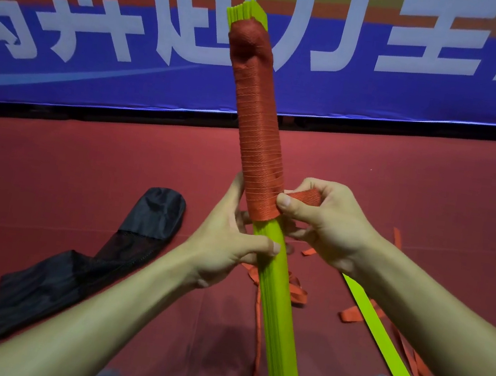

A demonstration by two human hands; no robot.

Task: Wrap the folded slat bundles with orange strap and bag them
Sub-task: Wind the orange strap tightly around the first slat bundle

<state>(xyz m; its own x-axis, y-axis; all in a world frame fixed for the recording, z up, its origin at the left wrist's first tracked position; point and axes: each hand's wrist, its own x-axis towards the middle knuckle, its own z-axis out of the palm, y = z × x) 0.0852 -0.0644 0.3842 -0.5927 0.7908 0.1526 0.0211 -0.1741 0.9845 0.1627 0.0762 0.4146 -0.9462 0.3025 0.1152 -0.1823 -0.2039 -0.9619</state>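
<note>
A long bundle of yellow-green slats point(276, 302) stands tilted in front of me, its top end poking out near the banner. Orange strap point(257, 132) is wound tightly round its upper half, down to just above my hands. My left hand point(230, 242) grips the bare slats below the wrap, thumb across the front. My right hand point(321, 219) pinches the free end of the strap right beside the bundle, at the lowest turn. Loose orange strap point(297, 292) trails on the floor behind the bundle.
A black drawstring bag point(85, 267) lies crumpled on the red carpet at the left. A second flat yellow-green slat bundle point(379, 331) lies at the right on more loose strap. A blue banner point(102, 42) stands behind. My knees show at the bottom edge.
</note>
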